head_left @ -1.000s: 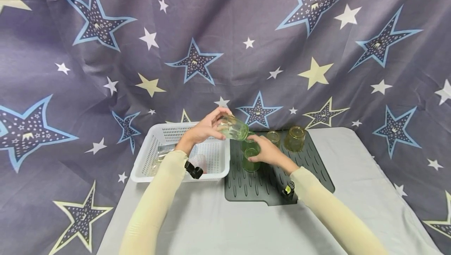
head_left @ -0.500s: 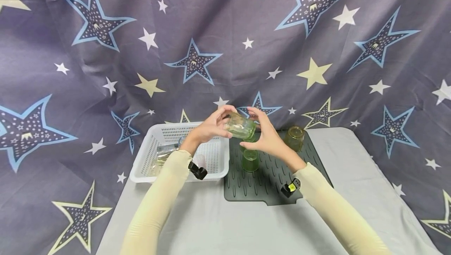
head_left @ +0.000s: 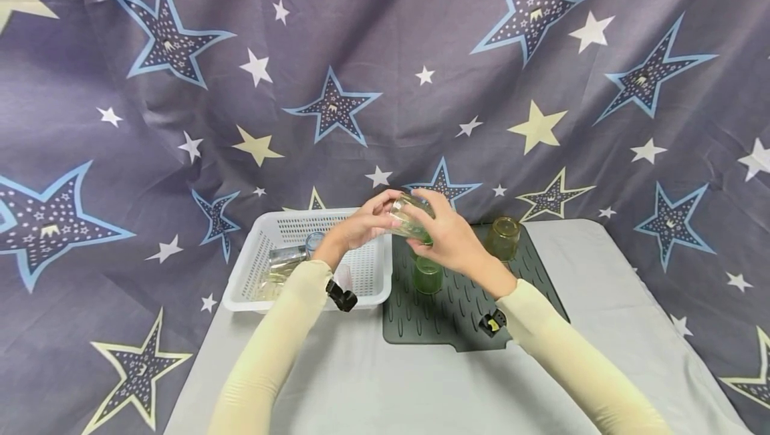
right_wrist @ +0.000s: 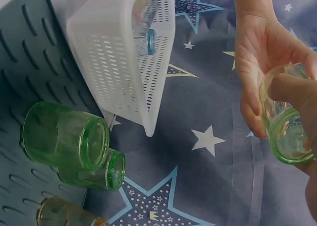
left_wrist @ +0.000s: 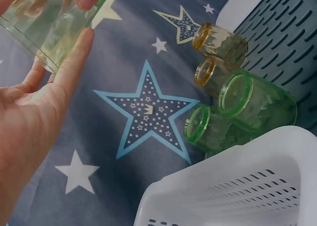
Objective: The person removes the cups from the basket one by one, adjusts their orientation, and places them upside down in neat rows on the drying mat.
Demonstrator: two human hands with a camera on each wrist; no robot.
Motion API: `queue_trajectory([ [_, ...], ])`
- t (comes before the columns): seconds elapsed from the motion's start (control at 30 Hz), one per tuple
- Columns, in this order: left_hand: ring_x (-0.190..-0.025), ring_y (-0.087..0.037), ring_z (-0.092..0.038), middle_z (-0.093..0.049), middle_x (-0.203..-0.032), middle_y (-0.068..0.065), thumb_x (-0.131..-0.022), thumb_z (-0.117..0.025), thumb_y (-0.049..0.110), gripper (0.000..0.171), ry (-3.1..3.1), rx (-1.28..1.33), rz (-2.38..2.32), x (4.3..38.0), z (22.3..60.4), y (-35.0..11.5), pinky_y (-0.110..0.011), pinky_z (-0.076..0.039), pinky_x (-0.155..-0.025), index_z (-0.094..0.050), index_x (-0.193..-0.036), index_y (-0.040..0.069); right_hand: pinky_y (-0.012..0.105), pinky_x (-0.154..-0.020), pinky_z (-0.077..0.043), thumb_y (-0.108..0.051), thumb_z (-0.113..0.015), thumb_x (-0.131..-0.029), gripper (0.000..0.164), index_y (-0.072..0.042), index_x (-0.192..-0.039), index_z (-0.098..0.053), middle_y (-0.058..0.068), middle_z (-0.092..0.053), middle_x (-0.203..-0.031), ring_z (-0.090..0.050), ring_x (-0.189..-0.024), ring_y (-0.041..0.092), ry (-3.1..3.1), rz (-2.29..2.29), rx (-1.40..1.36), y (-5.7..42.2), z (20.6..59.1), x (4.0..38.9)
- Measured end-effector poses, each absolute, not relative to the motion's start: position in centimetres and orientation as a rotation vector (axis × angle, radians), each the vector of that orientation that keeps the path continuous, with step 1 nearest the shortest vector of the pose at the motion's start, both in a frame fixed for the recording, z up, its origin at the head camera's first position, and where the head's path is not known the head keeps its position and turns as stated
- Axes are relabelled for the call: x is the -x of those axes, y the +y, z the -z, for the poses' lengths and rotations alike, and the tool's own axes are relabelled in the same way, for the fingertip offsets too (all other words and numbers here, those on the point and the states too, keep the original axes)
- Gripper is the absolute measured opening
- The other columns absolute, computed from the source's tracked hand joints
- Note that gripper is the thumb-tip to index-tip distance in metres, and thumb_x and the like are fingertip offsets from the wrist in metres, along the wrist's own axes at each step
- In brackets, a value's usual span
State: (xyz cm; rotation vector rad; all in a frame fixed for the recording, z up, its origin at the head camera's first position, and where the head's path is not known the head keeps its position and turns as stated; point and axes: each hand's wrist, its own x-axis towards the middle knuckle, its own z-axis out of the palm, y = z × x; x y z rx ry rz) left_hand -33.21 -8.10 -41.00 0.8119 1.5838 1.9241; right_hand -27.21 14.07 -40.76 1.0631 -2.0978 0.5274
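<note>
A pale green drinking glass (head_left: 406, 217) is held tilted in the air, above the gap between the white basket and the dark mat. My left hand (head_left: 363, 224) grips its left end, with fingers and thumb on either side. From the right, my right hand (head_left: 450, 240) grips the same glass, fingers over the top and thumb below. In the right wrist view the glass's thick green ring end (right_wrist: 293, 137) faces the camera. Below the hands a green glass (head_left: 428, 278) stands on the mat, with a second green glass (left_wrist: 210, 129) behind it.
A grey-green ridged drying mat (head_left: 415, 325) lies on the pale cloth. Two amber glasses stand on it at the back, one (head_left: 504, 240) in the head view. The white perforated basket (head_left: 385, 288) at left contains several glasses, including a blue one (head_left: 313, 241). A star-patterned curtain (head_left: 385, 121) hangs behind.
My right hand has risen from near the standing green glass and closed round the held one. The held glass has shifted slightly right and turned in my left hand.
</note>
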Motion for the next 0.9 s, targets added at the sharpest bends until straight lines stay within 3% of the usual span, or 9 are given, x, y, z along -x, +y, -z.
queue_trajectory([
  [0.2,-0.106,-0.012,-0.062,-0.06,-0.119,0.002,-0.088,-0.057,0.008,0.04,1.53,-0.724,-1.925,33.6,42.3,-8.3,-0.029,-0.056,-0.091,-0.05,-0.126,0.019,0.045,-0.085,-0.061,-0.012,-0.086,-0.075,0.064,-0.013,-0.133,-0.058,0.022,-0.054,-0.134,-0.056,-0.123,0.037,-2.107,-0.462,-1.12,13.9,40.8,27.6],
  [0.33,-0.11,-0.015,-0.063,-0.06,-0.122,-0.001,-0.091,-0.055,0.011,0.044,1.535,-0.693,-1.89,34.0,42.9,-8.6,-0.037,-0.054,-0.102,-0.046,-0.134,0.013,0.045,-0.084,-0.061,-0.011,-0.086,-0.074,0.067,-0.013,-0.134,-0.057,0.021,-0.055,-0.132,-0.058,-0.12,0.037,-2.137,-0.437,-1.133,14.0,40.7,27.8],
  [0.47,-0.117,-0.015,-0.062,-0.058,-0.129,-0.003,-0.094,-0.057,0.019,0.06,1.597,-0.678,-1.869,34.4,43.0,-9.2,-0.053,-0.041,-0.116,-0.037,-0.148,0.004,0.044,-0.079,-0.062,-0.009,-0.084,-0.074,0.065,-0.013,-0.133,-0.057,0.021,-0.056,-0.132,-0.061,-0.117,0.036,-2.169,-0.412,-1.14,14.3,40.3,28.0],
  [0.6,-0.126,-0.02,-0.057,-0.054,-0.142,-0.013,-0.097,-0.055,0.021,0.064,1.722,-0.62,-1.881,34.7,42.5,-10.1,-0.062,-0.03,-0.12,-0.033,-0.155,0.005,0.042,-0.076,-0.061,-0.008,-0.081,-0.077,0.059,-0.012,-0.131,-0.059,0.021,-0.056,-0.132,-0.061,-0.115,0.036,-2.209,-0.376,-1.133,14.7,39.8,28.3],
  [0.77,-0.136,-0.036,-0.05,-0.048,-0.149,-0.025,-0.099,-0.059,0.016,0.058,1.981,-0.583,-1.829,35.4,41.8,-11.5,-0.059,-0.035,-0.119,-0.039,-0.152,0.005,0.044,-0.083,-0.06,-0.007,-0.079,-0.078,0.058,-0.012,-0.133,-0.06,0.022,-0.057,-0.135,-0.06,-0.12,0.036,-2.263,-0.354,-1.107,15.4,39.5,28.6],
  [0.9,-0.134,-0.036,-0.05,-0.054,-0.142,-0.018,-0.093,-0.073,0.02,0.061,2.332,-0.615,-1.629,35.6,41.7,-12.7,-0.053,-0.041,-0.115,-0.047,-0.147,0.011,0.043,-0.079,-0.06,-0.007,-0.078,-0.077,0.06,-0.013,-0.135,-0.06,0.022,-0.057,-0.137,-0.06,-0.122,0.037,-2.276,-0.33,-1.092,16.2,39.6,28.7],
])
